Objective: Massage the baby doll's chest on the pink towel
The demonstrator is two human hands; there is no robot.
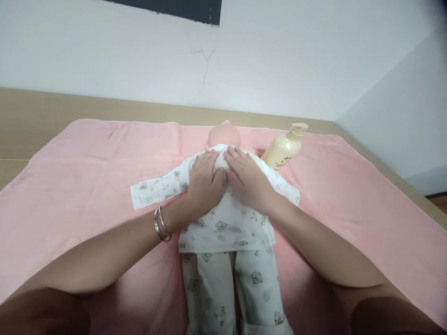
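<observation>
A doll [223,136] lies stretched out, its bald head away from me. It wears a white long-sleeved top [223,235] printed with small green animals and matching trousers [214,284]. My left hand [206,179] lies flat on the left side of the upper torso, fingers pointing toward the head. Beside it my right hand [246,177] rests flat on the right side, fingers likewise stretched out. The two thumbs come close together at the middle. Neither hand grips anything. The doll's face does not show.
Beneath the doll a pink blanket [87,195] covers most of a wooden surface [38,104]. A cream pump bottle [284,146] leans or lies by the doll's right-hand shoulder in view. A white wall [139,60] stands behind, with another at the right.
</observation>
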